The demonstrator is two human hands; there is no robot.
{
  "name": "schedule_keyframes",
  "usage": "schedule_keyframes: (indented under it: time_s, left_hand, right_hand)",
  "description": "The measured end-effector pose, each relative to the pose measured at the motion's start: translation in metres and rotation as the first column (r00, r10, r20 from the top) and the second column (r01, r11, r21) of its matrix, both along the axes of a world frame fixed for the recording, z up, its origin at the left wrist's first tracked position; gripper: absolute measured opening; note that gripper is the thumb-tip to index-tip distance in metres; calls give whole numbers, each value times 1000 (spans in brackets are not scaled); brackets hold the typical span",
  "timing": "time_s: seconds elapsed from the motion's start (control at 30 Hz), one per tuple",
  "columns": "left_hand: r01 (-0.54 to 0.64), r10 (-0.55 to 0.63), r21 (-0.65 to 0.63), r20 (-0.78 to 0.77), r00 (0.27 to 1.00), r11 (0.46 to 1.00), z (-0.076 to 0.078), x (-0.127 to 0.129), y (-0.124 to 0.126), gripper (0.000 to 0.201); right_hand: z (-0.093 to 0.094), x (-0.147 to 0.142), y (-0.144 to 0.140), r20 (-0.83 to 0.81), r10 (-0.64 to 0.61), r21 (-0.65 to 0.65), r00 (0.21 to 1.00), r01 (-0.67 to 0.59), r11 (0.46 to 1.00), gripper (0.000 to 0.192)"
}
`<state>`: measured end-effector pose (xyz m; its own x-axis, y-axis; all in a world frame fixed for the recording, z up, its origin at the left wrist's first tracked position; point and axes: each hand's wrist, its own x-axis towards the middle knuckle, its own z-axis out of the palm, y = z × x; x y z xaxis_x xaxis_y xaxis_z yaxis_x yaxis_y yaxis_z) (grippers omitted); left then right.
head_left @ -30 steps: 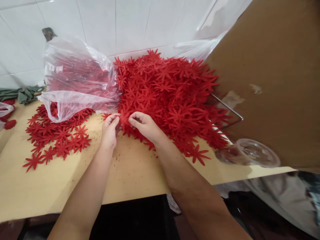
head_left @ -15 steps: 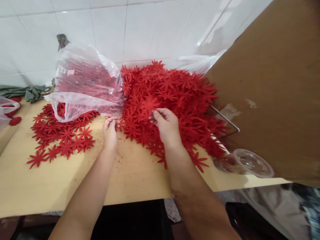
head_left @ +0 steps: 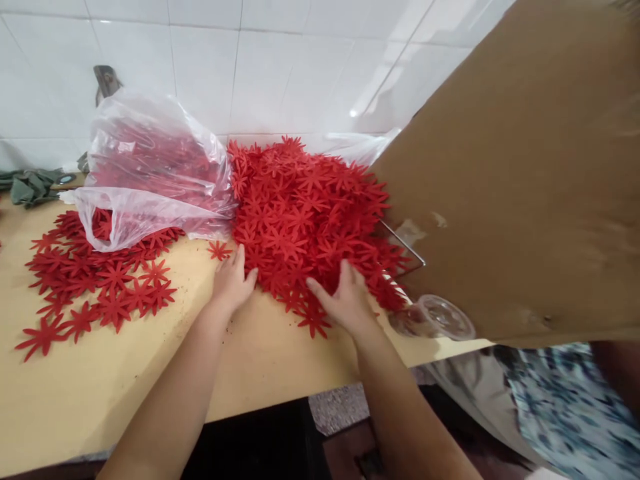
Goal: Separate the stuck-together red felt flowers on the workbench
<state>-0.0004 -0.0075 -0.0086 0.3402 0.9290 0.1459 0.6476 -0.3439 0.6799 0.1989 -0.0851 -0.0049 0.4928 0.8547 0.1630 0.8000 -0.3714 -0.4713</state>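
Where a second ago both hands pinched one flower, now left hand (head_left: 233,283) and right hand (head_left: 345,300) lie flat with fingers released, against the near edge of the red flower pile (head_left: 305,220).

A clear plastic bag (head_left: 150,180) of red pieces lies at the back left of the wooden table (head_left: 90,387). A cardboard sheet (head_left: 525,187) leans at right, above a clear plastic lid (head_left: 445,319). Green cloth (head_left: 30,185) lies far left.

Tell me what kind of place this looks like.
Probably a small craft or piecework workshop: a big heap of red cut-out flowers on a wooden table, a plastic bag holding more, and a cardboard sheet against white wall tiles.
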Motion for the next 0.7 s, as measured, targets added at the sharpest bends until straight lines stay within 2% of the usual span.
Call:
schedule_keyframes:
  time_s: [0.1, 0.17, 0.27, 0.33, 0.4, 0.47, 0.57, 0.7]
  left_hand:
    - [171, -171, -13, -20, 985, 985, 0, 8, -10, 61]
    - [235, -234, -26, 60, 971, 972, -5, 12, -11, 57]
    - [251, -207, -109, 311, 928, 962, -12, 13, -7, 56]
    - [254, -157, -168, 443, 882, 953, -15, 13, -5, 54]
    - [244, -145, -156, 472, 870, 957, -15, 14, -5, 51]
    - [211, -158, -81, 425, 891, 974, -13, 14, -8, 45]
    - [142, -143, 28, 357, 923, 989, -7, 13, -13, 37]
    - [17, -44, 74, 372, 927, 997, -2, 10, -13, 29]
  right_hand:
    - [-10, -22, 9, -20, 96, -70, 995, -97, 993, 103]
    - [-12, -35, 17, 48, 170, -66, 984, -167, 984, 104]
    - [-12, -45, 27, 145, 240, -60, 960, -233, 971, 93]
    - [-9, -45, 33, 169, 261, -43, 950, -258, 965, 76]
    - [-6, -41, 39, 163, 281, -33, 946, -280, 959, 57]
    - [-2, -35, 46, 144, 299, -45, 943, -295, 954, 43]
    - [6, -24, 59, 120, 327, -44, 937, -324, 945, 32]
    - [27, -9, 84, 127, 327, 3, 936, -331, 944, 25]
